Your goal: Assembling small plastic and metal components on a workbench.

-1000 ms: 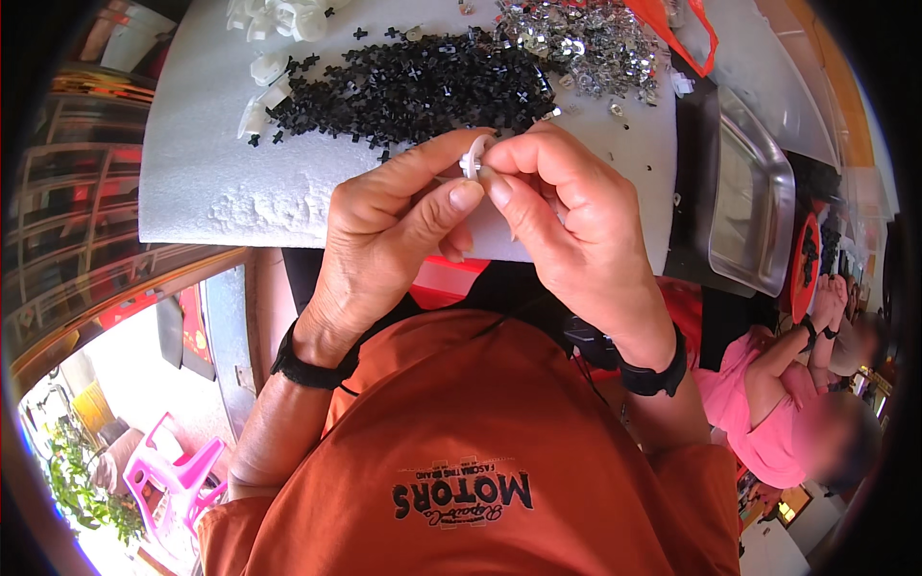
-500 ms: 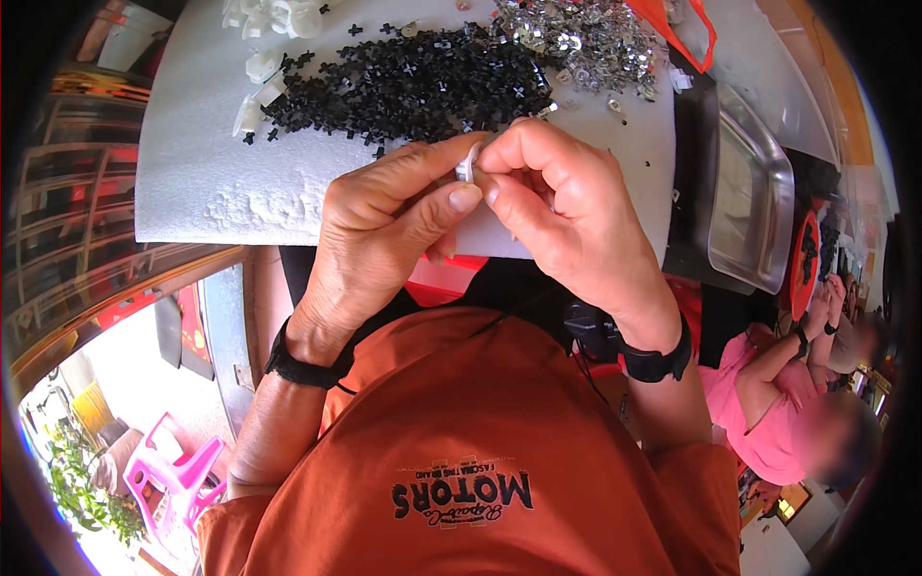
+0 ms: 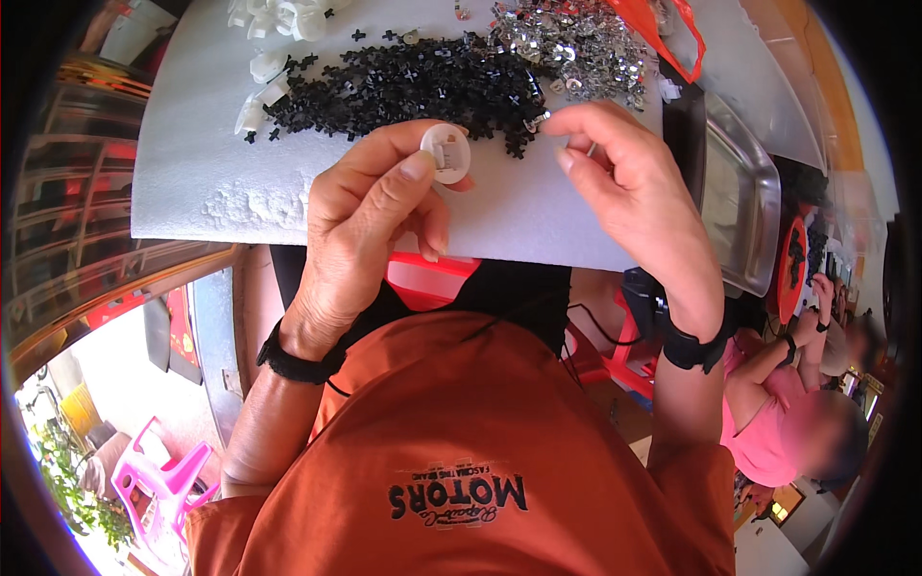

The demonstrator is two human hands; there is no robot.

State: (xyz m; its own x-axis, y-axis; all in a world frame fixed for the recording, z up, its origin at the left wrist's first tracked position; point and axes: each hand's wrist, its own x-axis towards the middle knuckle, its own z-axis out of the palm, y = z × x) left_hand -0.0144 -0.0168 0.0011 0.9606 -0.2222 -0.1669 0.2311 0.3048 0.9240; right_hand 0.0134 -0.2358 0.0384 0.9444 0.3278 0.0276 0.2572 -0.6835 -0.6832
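Note:
Between the thumb and fingers of my left hand (image 3: 370,197) is a white round plastic cap (image 3: 448,154), tilted so that its recessed face shows. My right hand (image 3: 619,173) is apart from it, with thumb and index finger spread and nothing visible between them. Its index fingertip is beside a small shiny metal piece (image 3: 536,121) at the right edge of a heap of black cross-shaped parts (image 3: 403,86). Behind my right hand lies a pile of shiny metal clips (image 3: 576,48).
White foam sheeting (image 3: 259,182) covers the table. More white plastic parts (image 3: 279,17) lie at the far left. A red plastic strap (image 3: 663,38) crosses the far right, near a metal tray (image 3: 740,202). A person in pink (image 3: 768,413) sits to the right.
My right hand has let go of the white cap and moved right, its fingers opening. My left hand has shifted slightly left and turned the cap's face into view.

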